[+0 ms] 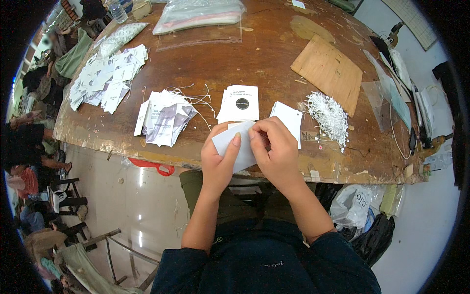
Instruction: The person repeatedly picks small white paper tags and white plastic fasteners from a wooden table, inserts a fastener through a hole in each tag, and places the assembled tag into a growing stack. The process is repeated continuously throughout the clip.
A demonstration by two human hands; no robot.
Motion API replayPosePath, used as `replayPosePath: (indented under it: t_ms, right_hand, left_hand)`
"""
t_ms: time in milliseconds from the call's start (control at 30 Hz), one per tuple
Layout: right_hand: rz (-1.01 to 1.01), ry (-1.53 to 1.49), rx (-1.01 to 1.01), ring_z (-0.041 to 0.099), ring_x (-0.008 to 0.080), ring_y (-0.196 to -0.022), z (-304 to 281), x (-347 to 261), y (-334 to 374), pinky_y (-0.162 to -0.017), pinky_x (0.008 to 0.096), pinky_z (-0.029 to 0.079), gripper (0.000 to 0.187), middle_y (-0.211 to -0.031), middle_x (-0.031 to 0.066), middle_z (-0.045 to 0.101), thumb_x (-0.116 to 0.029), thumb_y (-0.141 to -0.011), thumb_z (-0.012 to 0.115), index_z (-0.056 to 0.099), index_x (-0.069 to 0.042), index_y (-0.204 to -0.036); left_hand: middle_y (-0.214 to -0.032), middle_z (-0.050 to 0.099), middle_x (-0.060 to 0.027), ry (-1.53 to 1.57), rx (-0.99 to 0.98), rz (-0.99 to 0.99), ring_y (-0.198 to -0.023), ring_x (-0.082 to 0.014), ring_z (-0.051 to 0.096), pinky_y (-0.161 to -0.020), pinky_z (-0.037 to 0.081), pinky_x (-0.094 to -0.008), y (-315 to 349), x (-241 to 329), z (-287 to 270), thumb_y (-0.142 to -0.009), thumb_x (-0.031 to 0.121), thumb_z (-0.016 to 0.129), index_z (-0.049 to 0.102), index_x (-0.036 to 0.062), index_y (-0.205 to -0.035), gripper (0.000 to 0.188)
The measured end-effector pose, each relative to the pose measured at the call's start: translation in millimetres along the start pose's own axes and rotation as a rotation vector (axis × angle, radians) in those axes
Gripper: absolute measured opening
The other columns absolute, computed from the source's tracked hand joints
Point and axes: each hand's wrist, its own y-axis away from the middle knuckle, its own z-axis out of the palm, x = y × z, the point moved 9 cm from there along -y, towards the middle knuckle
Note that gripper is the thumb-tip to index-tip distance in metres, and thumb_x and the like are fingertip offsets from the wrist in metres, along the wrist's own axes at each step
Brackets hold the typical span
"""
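The person's left hand [217,158] is gripping a pale card [245,151], thumb lying across its face, while the right hand [275,151] is pinching the edge nearest it. The card is staying between both hands; a card stack [239,102] is lying just beyond them, a white string heap [327,118] rightward.

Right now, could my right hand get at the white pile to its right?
Probably yes: the white pile looks near your right hand, with only flat white cards partly between. That hand does seem to be pinching the card, though.
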Motion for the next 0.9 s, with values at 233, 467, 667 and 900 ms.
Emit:
replayPosePath:
  t_ms: [233, 467, 667, 900]
  right_hand:
    - [-0.132, 0.160, 0.039, 0.060, 0.0293, -0.066, 2, -6, 1, -0.058, 0.0365, 0.048, 0.005, -0.078, 0.0119, 0.059, -0.002, -0.085, 0.063, 0.058, -0.001, -0.086]
    - [0.119, -0.144, -0.083, 0.060, 0.0174, -0.066, 2, 17, 2, -0.058, 0.0287, 0.047, 0.006, -0.080, 0.0085, 0.063, -0.007, -0.089, 0.063, 0.060, -0.002, -0.087]
    - [0.586, -0.857, -0.318, 0.055, 0.0061, -0.071, 29, 47, 14, -0.060, 0.0214, 0.042, 0.008, -0.080, -0.0017, 0.061, -0.012, -0.092, 0.065, 0.062, -0.005, -0.089]
    - [0.335, -0.005, 0.129, 0.058, 0.0115, -0.069, -45, 79, -66, -0.066, 0.0268, 0.046, 0.019, -0.077, 0.0026, 0.064, -0.020, -0.087, 0.070, 0.066, -0.002, -0.090]
  left_hand:
    - [-0.101, 0.064, -0.0116, -0.117, 0.013, 0.091, -0.087, -0.0177, 0.062, -0.077, 0.049, -0.0295, 3, 11, 1, -0.092, 0.012, 0.062, 0.064, -0.0056, -0.104, 0.021]
    - [-0.101, 0.067, -0.0057, -0.663, 0.141, 0.745, -0.085, -0.0239, 0.062, -0.073, 0.049, -0.0339, 29, 58, 15, -0.079, 0.008, 0.068, 0.070, 0.0070, -0.100, 0.022]
    - [-0.102, 0.067, 0.0059, -1.118, 0.159, 0.966, -0.085, -0.0166, 0.058, -0.070, 0.041, -0.0323, 49, 63, 26, -0.070, 0.014, 0.069, 0.074, 0.0189, -0.097, 0.028]
    - [-0.094, 0.066, -0.0001, -1.237, 0.335, 0.875, -0.083, -0.0214, 0.058, -0.075, 0.043, -0.0366, 28, 78, -21, -0.072, 0.013, 0.071, 0.074, 0.0154, -0.098, 0.027]
